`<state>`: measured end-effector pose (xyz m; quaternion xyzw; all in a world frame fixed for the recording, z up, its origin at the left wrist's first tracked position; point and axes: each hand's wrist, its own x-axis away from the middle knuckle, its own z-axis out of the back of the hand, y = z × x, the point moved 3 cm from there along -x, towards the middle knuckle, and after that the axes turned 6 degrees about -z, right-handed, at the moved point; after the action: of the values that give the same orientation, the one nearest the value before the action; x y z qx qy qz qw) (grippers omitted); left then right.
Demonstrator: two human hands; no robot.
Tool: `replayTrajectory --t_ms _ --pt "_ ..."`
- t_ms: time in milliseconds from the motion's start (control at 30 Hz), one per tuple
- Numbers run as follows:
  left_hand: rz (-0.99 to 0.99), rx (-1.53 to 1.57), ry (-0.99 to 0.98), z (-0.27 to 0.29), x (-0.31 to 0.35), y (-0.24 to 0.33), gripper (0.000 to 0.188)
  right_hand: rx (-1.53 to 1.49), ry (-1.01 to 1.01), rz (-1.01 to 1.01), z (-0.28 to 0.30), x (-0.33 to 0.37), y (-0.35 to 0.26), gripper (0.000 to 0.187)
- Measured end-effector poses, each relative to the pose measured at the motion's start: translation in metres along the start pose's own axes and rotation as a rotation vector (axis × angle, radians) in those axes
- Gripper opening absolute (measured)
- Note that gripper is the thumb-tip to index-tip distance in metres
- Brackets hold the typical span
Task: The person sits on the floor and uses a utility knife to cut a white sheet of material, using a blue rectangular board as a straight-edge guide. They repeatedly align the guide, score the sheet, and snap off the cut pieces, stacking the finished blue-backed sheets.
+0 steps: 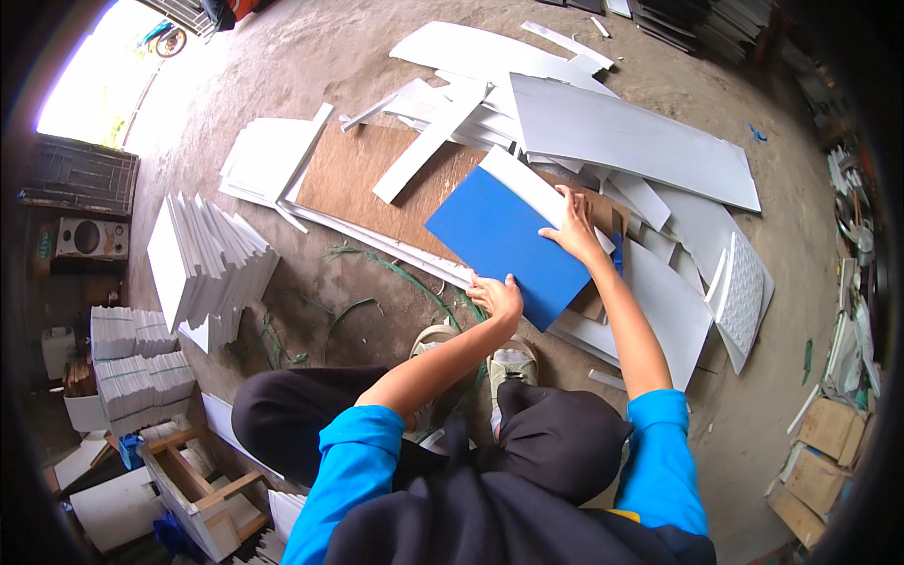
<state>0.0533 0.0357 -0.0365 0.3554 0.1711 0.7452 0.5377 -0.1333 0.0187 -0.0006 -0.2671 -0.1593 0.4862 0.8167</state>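
A flat blue rectangular board (507,247) lies slantwise in front of me over a brown wooden board (353,169). Along its far edge runs a white strip (524,185); whether the two are joined I cannot tell. My left hand (499,297) is closed at the blue board's near left edge, thumb on top and fingers curled by the rim. At the far right corner, my right hand (574,226) grips the edge, its thumb on the blue face and its fingers over the white strip. A narrower white strip (433,141) rests across the wooden board.
Large white sheets (631,132) and offcuts lie heaped beyond and right of the board. Stacks of white panels (202,264) stand at the left. Green strapping (405,273) is strewn near my shoes. Cardboard boxes (829,471) line the right side; a wooden frame (202,490) sits lower left.
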Motion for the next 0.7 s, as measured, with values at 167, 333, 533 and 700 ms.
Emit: replayTrajectory --t_ms 167,333,533,700 --pt "-0.008 -0.154 -0.069 0.007 -0.009 0.0 0.079 0.072 0.107 -0.051 -0.002 0.014 -0.004 0.09" --pt "-0.094 -0.155 -0.029 0.02 -0.002 0.017 0.071 0.094 0.162 -0.209 -0.002 0.034 0.0 0.086" --pt "-0.331 -0.314 -0.123 0.03 -0.037 0.019 0.065 0.05 0.205 -0.441 -0.004 0.069 -0.021 0.076" --pt "-0.537 -0.394 -0.187 0.031 -0.056 0.035 0.065 -0.007 0.306 -0.563 -0.009 0.076 -0.027 0.073"
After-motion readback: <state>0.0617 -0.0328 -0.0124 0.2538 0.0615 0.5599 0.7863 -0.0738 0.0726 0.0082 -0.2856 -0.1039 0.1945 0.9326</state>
